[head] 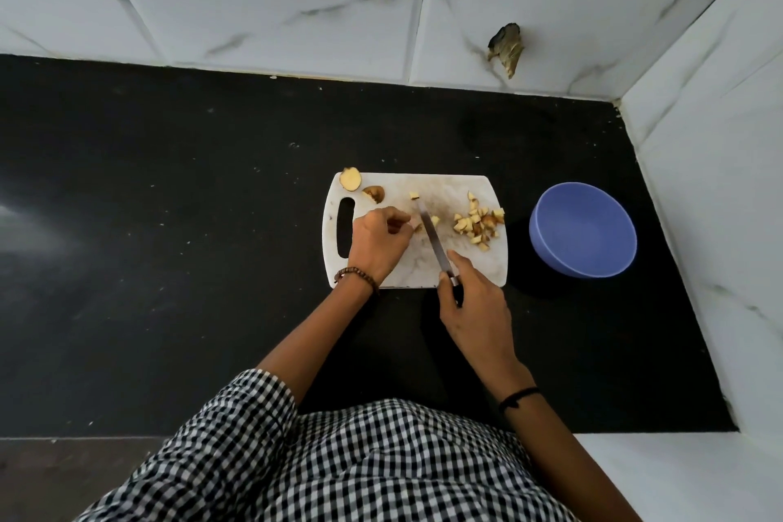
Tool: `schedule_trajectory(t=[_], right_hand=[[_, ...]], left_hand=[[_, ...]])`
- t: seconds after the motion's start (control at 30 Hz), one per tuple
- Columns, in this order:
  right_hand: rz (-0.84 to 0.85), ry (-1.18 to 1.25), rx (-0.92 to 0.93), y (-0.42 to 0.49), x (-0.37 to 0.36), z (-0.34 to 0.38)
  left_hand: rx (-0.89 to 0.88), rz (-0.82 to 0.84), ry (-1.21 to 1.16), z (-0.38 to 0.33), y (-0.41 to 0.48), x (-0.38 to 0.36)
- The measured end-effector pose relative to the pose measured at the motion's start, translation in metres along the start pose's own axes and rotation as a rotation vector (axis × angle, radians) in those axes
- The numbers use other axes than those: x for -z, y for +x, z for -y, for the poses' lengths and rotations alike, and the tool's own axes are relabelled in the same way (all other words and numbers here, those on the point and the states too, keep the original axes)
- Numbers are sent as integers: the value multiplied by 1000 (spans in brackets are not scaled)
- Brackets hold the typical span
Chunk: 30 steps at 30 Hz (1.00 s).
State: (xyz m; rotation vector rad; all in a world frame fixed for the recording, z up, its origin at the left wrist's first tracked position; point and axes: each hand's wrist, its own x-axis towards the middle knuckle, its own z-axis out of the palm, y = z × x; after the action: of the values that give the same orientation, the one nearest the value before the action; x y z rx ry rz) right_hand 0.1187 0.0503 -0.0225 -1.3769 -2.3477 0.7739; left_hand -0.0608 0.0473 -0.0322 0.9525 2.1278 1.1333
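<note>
At the left grip (378, 244) lies the potato piece (417, 228), knife (434, 237) alongside.

knife (433, 239): handle almost wholly covered by the gripping right hand (474, 309), at the cutting board's (478, 263) near edge.
vegetable piece (417, 228): mid-board, mostly hidden under the left hand's (377, 242) curled fingertips; shape unclear.
dark lump (506, 49): on the wall beyond the board; unidentifiable.
countertop (169, 225): cut off left of the board.

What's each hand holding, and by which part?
Right hand grips the knife by its handle. Left hand holds a potato piece under curled fingertips, next to the knife.
</note>
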Motion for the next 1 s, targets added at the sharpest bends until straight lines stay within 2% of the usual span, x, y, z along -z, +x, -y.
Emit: schedule_trajectory(t=[0.23,0.37,0.57,0.7,0.8,0.9,1.0], right_hand=[[48,-70,23,4,-7,1],[3,-51,-43,7,-4,-7],[29,-56,12,18,-11,3],[50,-26,-55,23,-13,1],[-4,9,-125,21,-4,-11],[-52,51,-158,19,2,-16],[-31,69,-125,17,-2,-12]], left_hand=[[22,-3,-9,2,4,3],[-12,-37,9,1,7,3],[-119,-122,17,-4,16,-2],[-191,-57,74,-4,20,-6],[-230,-10,96,-3,20,-11],[-231,32,110,-3,20,-16],[-196,59,118,-8,19,-21]])
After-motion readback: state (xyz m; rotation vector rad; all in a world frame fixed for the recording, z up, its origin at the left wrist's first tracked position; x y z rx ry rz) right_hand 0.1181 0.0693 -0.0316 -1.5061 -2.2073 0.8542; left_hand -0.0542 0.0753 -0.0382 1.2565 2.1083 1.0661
